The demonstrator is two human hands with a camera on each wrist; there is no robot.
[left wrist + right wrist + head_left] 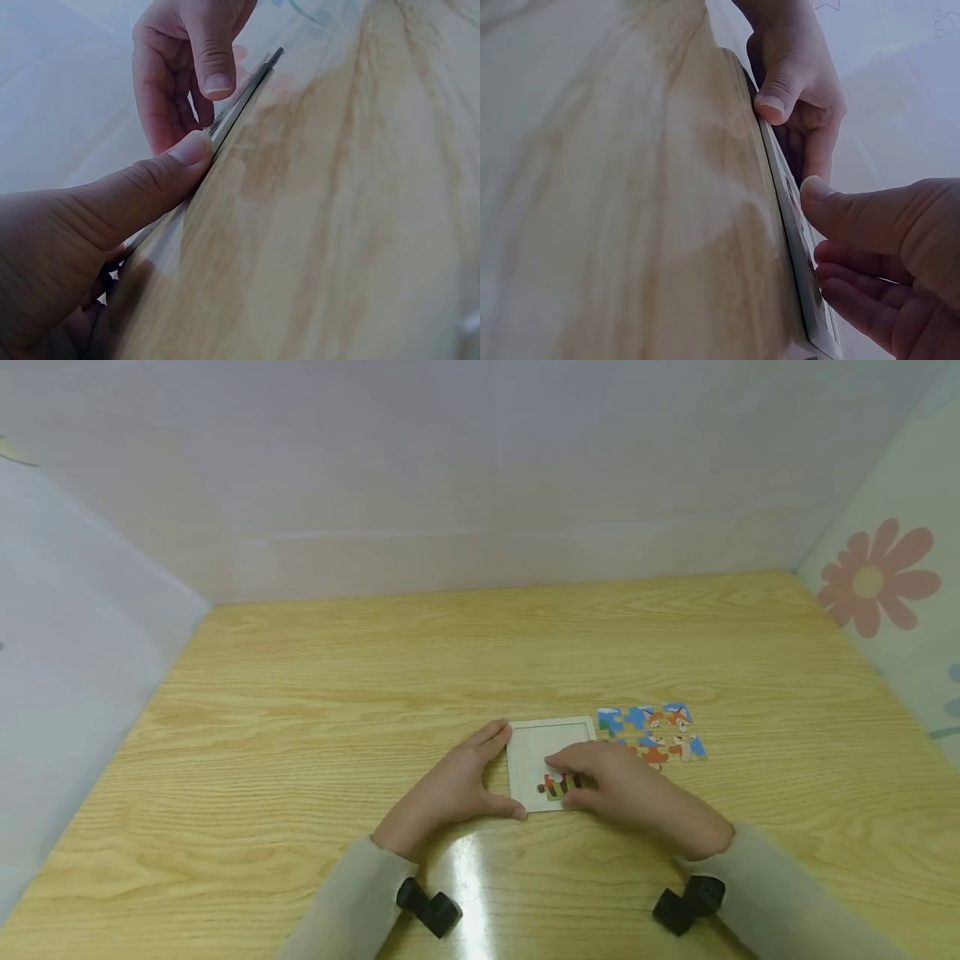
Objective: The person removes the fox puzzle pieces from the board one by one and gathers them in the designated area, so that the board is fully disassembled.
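Observation:
A square white puzzle tray lies flat on the table. My left hand holds its left side, the thumb at the near corner and the fingers by the upper left corner. Several joined jigsaw pieces, red and green with dark stripes, sit in the tray's near right part. Over them my right hand bends its thumb and fingers down, the tips close to the pieces. Whether a piece is pinched between those fingertips is hidden.
Right of the tray lie several loose jigsaw pieces with blue sky and an orange animal, partly behind my right hand. The wooden table meets pale walls at the back and sides. Black devices sit on both wrists.

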